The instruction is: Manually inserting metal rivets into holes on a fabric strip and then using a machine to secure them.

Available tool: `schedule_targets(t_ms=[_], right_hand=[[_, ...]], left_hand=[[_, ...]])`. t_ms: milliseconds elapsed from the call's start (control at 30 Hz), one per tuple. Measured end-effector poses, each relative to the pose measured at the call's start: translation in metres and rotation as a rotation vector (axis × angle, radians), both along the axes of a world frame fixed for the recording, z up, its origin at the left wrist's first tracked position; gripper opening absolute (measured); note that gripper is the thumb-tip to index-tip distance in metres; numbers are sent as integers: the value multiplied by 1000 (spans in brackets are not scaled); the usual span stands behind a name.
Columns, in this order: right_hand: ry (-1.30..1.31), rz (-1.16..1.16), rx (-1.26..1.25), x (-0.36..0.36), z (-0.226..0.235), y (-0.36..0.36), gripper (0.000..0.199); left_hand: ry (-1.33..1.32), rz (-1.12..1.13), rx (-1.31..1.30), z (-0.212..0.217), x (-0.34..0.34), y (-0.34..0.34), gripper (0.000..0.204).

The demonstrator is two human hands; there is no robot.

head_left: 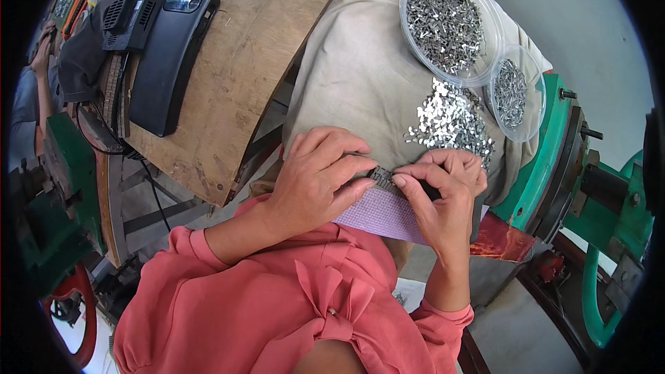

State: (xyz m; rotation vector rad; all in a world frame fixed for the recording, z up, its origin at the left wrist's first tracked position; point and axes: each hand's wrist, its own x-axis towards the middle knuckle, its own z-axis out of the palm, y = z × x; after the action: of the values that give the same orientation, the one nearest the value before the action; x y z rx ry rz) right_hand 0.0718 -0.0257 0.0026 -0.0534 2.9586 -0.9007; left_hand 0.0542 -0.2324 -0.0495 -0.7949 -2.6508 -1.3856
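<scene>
My left hand (315, 176) and my right hand (443, 194) meet over a short dark strip of small metal pieces (383, 179), pinching it between fingertips at the near edge of a beige cloth (353, 76). A lilac ribbed pad (384, 216) lies just under both hands. A loose heap of shiny metal clips (450, 125) rests on the cloth right behind my right hand. My sleeves are coral pink.
Two clear plastic bowls of metal clips, one large (447, 24) and one small (514, 91), stand at the back right. A black device (170, 55) lies on a wooden board (235, 97) to the left. Green machine parts (603, 215) flank the right side. Another person's arm (38, 76) shows far left.
</scene>
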Motion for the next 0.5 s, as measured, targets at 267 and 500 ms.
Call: schedule_targets(t_ms=[267,500], right_hand=[[-7,4,24,2,-2,6,12],[-13,-6,29,1,0,0,14]], left_hand=[[1,-2,2,0,-1,0,26],[-1,-2,7,1,-1,0,25]])
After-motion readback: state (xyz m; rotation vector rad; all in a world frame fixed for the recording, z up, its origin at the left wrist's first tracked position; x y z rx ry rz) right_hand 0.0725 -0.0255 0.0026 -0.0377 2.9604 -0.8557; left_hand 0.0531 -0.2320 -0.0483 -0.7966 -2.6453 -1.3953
